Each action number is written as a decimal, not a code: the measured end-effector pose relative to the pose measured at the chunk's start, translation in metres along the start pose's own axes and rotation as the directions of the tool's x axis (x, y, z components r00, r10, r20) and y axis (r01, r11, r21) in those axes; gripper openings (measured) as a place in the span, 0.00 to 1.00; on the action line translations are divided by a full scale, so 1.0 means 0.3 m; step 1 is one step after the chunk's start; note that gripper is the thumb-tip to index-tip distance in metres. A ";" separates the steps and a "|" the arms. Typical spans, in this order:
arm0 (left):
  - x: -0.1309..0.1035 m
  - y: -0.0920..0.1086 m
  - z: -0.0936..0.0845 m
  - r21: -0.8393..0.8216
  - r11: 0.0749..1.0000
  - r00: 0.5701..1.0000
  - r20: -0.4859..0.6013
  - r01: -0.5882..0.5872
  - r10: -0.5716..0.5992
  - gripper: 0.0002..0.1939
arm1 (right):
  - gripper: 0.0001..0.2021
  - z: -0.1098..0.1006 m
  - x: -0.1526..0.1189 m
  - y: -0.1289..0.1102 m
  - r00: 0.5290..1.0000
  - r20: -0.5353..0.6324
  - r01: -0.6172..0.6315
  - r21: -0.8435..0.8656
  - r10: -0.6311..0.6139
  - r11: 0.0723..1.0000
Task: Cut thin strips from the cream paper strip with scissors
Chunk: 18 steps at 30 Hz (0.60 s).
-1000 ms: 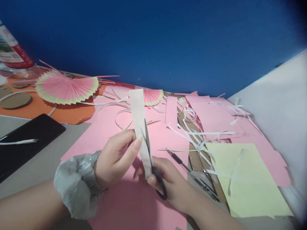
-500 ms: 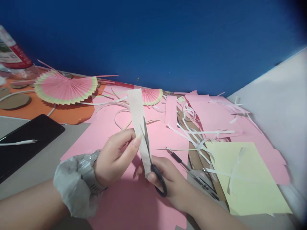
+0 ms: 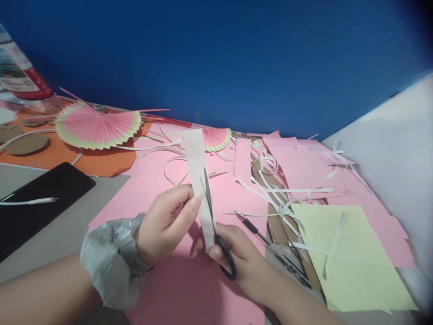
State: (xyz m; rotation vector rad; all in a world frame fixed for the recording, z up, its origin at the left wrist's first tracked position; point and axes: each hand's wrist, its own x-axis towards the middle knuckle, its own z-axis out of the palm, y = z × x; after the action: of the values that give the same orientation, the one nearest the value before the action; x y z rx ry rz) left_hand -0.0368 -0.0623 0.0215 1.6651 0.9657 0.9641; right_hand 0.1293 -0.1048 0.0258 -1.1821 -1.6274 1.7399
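Observation:
My left hand [image 3: 171, 221] pinches a pale cream paper strip [image 3: 195, 155] between thumb and fingers, holding it upright above the pink paper sheet [image 3: 182, 289]. Black-handled scissors [image 3: 209, 198] are gripped in my right hand [image 3: 233, 253]. Their slightly parted blades point up along the right side of the strip, with paper between them. The strip's lower end lies by my right thumb; the right fingers behind it are partly hidden. A grey scrunchie [image 3: 111, 266] and a watch are on my left wrist.
Pleated pink fans [image 3: 98, 124] lie at the back. A black phone [image 3: 47, 203] and cable rest at left, near a bottle [image 3: 23, 72]. A pen [image 3: 250, 225], white paper scraps [image 3: 280, 198] and a yellow sheet [image 3: 352, 257] are at right. Behind stands a blue panel [image 3: 216, 63].
The whole view has shifted slightly, so things appear a little further right and lower. Both hands keep their hold on the strip and scissors, with little visible change between them.

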 end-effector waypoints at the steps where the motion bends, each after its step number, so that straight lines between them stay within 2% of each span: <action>1: 0.000 -0.001 0.001 -0.015 1.000 1.000 0.006 0.002 -0.002 0.16 | 0.18 -0.001 0.000 -0.001 1.000 0.003 0.004 -0.003 -0.004 1.000; 7: 0.000 -0.004 0.003 -0.024 1.000 1.000 -0.001 0.005 -0.005 0.15 | 0.22 -0.004 0.003 -0.006 1.000 -0.008 0.016 -0.023 -0.016 1.000; 12: 0.001 -0.001 0.002 0.003 0.998 0.998 0.006 -0.055 0.055 0.15 | 0.23 -0.003 0.003 -0.006 1.000 0.008 0.014 -0.043 -0.013 0.999; 18: 0.000 -0.004 -0.001 0.023 0.999 1.000 -0.003 -0.026 0.026 0.15 | 0.21 -0.002 0.001 -0.004 0.999 -0.022 0.030 -0.065 -0.031 0.997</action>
State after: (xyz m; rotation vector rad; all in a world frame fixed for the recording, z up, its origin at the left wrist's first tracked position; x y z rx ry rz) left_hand -0.0373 -0.0619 0.0203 1.7000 0.9627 0.9761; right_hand 0.1294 -0.1040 0.0269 -1.1961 -1.6911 1.6604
